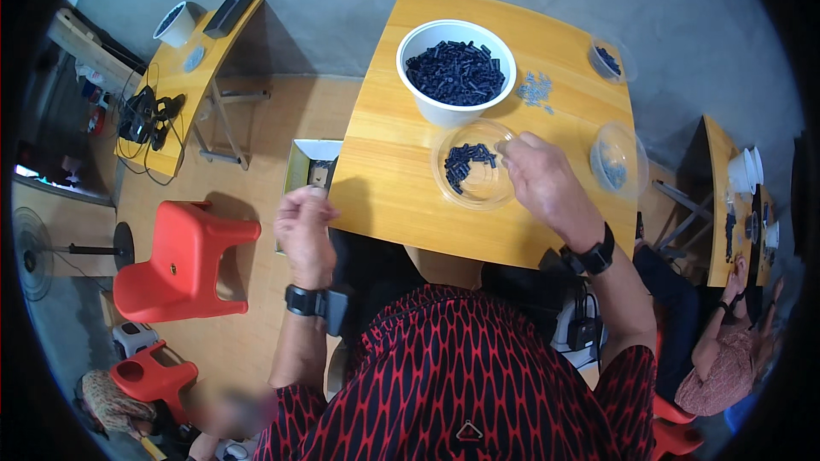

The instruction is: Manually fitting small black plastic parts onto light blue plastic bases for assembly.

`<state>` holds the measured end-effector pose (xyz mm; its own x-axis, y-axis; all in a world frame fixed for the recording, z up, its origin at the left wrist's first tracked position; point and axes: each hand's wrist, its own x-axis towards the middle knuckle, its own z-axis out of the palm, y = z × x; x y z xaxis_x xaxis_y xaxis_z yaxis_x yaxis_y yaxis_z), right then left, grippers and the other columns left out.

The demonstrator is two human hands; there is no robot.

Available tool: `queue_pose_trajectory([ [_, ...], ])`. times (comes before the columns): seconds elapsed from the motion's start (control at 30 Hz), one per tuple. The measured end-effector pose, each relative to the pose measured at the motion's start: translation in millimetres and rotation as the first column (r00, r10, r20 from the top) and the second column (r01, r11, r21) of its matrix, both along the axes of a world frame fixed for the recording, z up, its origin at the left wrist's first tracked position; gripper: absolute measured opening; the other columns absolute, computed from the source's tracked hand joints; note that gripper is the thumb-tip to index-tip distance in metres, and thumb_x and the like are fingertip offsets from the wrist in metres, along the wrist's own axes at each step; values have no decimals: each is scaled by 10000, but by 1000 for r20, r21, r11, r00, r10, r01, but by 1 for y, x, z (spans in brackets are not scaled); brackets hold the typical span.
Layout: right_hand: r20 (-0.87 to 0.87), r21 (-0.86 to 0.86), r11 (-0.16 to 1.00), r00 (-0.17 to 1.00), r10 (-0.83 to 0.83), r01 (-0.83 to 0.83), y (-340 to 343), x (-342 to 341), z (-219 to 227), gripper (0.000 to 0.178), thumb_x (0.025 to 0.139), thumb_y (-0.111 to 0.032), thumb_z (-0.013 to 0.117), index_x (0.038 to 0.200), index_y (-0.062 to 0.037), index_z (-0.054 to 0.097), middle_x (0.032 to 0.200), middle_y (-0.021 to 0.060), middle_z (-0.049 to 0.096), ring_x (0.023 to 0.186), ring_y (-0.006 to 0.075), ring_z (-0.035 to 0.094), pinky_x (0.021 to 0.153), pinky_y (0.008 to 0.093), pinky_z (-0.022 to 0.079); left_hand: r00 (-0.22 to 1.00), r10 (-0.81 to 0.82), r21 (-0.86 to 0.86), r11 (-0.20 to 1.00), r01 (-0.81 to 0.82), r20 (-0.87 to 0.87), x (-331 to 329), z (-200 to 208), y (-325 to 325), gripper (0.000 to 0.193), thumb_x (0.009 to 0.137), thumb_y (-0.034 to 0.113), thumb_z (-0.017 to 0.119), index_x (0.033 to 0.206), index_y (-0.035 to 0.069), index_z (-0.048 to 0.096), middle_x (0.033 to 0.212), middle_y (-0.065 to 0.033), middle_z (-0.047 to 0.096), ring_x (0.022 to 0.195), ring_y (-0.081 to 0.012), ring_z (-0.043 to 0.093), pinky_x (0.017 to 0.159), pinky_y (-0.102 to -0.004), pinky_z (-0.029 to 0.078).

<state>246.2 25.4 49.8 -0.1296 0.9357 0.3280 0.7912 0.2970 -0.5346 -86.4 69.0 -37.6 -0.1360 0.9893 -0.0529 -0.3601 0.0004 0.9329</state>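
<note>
My right hand (542, 177) is closed in a pinch at the right rim of a shallow see-through plastic bowl (441, 181). Whether it grips the rim or a small part does not show. In the bowl lie several short black cylindrical pieces (461, 172). My left hand (305, 226) hangs just past the table's left edge, its fingers curled together; anything between them is too small to make out. Behind the bowl stands a white bucket (444, 113) full of the same black pieces (455, 72). Small pale metallic pieces (535, 92) are scattered to its right.
On the wooden table (376, 179), two see-through tubs (636, 158) stand along the right edge. Below my left hand is an open box (299, 169) on the floor. A red chair (175, 265) stands at left. Another person (717, 367) sits at a table on the right.
</note>
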Motion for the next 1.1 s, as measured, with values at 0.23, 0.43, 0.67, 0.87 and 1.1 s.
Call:
queue_pose_trajectory([
  [0.23,408,-291,956,901,147,-24,27,-18,-6,130,820,3,528,880,26,641,878,222,628,841,389,651,745,473,520,946,325,-356,885,-302,6,-68,-88,22,361,886,3,652,1220,21,518,974,-65,603,767,-129,603,698,-282,538],
  [0.43,453,-304,948,860,234,-98,37,-19,-26,132,798,6,538,876,35,640,895,223,637,853,404,658,747,478,528,939,338,-450,829,-332,-70,-73,-112,15,452,875,-16,641,1290,0,463,1036,-69,591,811,-122,592,671,-250,495],
  [0.67,332,-288,953,923,195,-98,32,-20,-25,67,866,-41,516,853,-2,569,841,192,590,813,391,598,724,493,463,903,425,-208,879,-429,-66,-51,-68,24,332,896,63,693,1200,48,560,1068,-12,596,895,-102,579,725,-241,486],
  [0.87,-131,-287,958,991,-29,-10,20,-24,-3,128,841,-66,655,861,-3,545,814,178,624,755,342,633,660,408,486,911,389,157,917,-368,-136,-12,11,16,223,924,42,665,1135,11,601,995,-55,642,832,-103,592,745,-237,484],
  [1.1,-369,-192,980,929,-18,-57,1,-27,-11,132,819,20,679,868,7,557,797,150,624,725,255,649,658,342,505,906,-415,48,907,419,-80,76,47,-26,103,924,24,661,1025,3,661,883,-58,692,770,-117,637,743,-260,529],
])
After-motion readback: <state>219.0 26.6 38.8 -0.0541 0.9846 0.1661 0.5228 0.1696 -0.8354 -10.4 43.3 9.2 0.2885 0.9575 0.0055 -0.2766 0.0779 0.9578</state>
